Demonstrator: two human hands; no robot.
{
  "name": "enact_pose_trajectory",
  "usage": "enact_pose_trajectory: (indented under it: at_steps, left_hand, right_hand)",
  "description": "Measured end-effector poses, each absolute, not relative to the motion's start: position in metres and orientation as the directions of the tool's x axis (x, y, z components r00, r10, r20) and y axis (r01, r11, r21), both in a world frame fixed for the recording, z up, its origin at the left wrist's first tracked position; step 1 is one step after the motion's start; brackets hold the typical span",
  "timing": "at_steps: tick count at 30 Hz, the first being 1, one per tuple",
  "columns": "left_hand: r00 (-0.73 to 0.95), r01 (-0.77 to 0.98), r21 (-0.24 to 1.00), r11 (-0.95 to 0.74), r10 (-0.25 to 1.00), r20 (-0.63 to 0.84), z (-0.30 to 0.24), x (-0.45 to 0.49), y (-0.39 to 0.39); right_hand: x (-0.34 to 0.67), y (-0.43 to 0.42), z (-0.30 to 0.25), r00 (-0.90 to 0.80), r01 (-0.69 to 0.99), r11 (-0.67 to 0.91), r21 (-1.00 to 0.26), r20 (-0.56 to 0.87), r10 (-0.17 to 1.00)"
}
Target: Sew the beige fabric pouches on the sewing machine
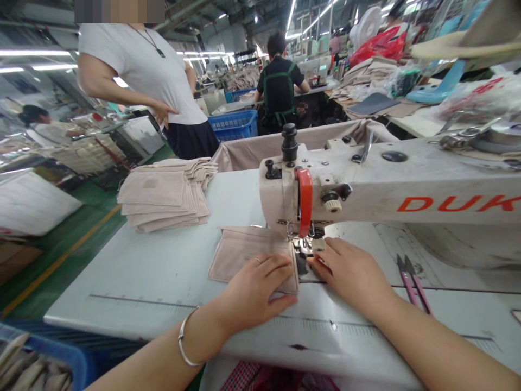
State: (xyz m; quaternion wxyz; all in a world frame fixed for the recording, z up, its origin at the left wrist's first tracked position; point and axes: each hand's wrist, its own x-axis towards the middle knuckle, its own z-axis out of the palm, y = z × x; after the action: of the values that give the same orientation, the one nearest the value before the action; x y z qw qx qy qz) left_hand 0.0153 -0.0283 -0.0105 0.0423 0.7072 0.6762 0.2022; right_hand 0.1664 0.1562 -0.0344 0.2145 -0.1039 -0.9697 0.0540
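A beige fabric piece (238,252) with stitched edges lies flat on the sewing machine bed, its right edge beside the presser foot (303,247). My left hand (260,282) rests on its right part, fingers extended and palm down, pressing rather than gripping. Just right of the presser foot, my right hand (345,266) has its fingers bent close together, the tips by the needle plate; whatever they may pinch is hidden. The white sewing machine (386,179) bears an orange lever guard (305,202) over the needle area.
A stack of beige fabric pieces (166,195) sits at the table's far left. Thread snips (413,285) lie right of my right hand. A blue crate (77,353) with fabric is at lower left. One person (142,81) stands beyond the table; another person (280,81) sits farther back.
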Motion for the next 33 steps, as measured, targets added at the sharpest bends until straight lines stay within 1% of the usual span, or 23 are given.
enact_pose_trajectory:
  at_steps: [4, 6, 12, 15, 16, 18, 20, 22, 24, 28, 33]
  left_hand:
    - [0.034, 0.937, 0.327, -0.121, 0.965, 0.260, -0.012, 0.011, -0.028]
    - [0.018, 0.929, 0.350, -0.120, 0.960, 0.280, -0.012, 0.012, -0.028]
    - [-0.072, 0.916, 0.397, -0.053, 0.954, 0.293, -0.013, 0.017, -0.025]
    - [-0.115, 0.922, 0.386, -0.033, 0.929, 0.352, -0.011, 0.016, -0.022]
    - [-0.106, 0.933, 0.359, -0.041, 0.919, 0.380, -0.011, 0.016, -0.021]
    - [-0.025, 0.959, 0.267, -0.090, 0.917, 0.399, -0.011, 0.016, -0.019]
    - [0.087, 0.974, 0.166, -0.152, 0.934, 0.348, -0.014, 0.018, -0.017]
    - [0.144, 0.978, 0.104, -0.179, 0.948, 0.283, -0.017, 0.019, -0.017]
    - [0.157, 0.980, 0.080, -0.180, 0.958, 0.239, -0.018, 0.020, -0.017]
    - [0.158, 0.980, 0.088, -0.178, 0.968, 0.193, -0.015, 0.017, -0.016]
    - [0.172, 0.977, 0.091, -0.192, 0.967, 0.187, -0.011, 0.010, -0.010]
  right_hand:
    - [0.180, 0.146, -0.030, -0.910, -0.058, 0.958, -0.280, 0.409, 0.064]
    - [0.182, 0.141, -0.027, -0.913, -0.143, 0.941, -0.308, 0.409, -0.005]
    - [0.175, 0.131, -0.026, -0.897, -0.230, 0.943, -0.242, 0.427, -0.109]
    - [0.173, 0.129, -0.031, -0.879, -0.281, 0.934, -0.222, 0.450, -0.157]
    - [0.172, 0.128, -0.032, -0.870, -0.295, 0.930, -0.219, 0.463, -0.167]
    - [0.171, 0.127, -0.034, -0.853, -0.308, 0.927, -0.215, 0.494, -0.169]
    - [0.171, 0.127, -0.035, -0.841, -0.312, 0.925, -0.217, 0.515, -0.163]
    - [0.172, 0.126, -0.035, -0.835, -0.321, 0.921, -0.222, 0.525, -0.164]
    - [0.172, 0.126, -0.036, -0.834, -0.323, 0.919, -0.225, 0.527, -0.164]
    - [0.172, 0.126, -0.038, -0.839, -0.321, 0.918, -0.235, 0.520, -0.160]
    - [0.171, 0.128, -0.042, -0.863, -0.287, 0.931, -0.225, 0.482, -0.150]
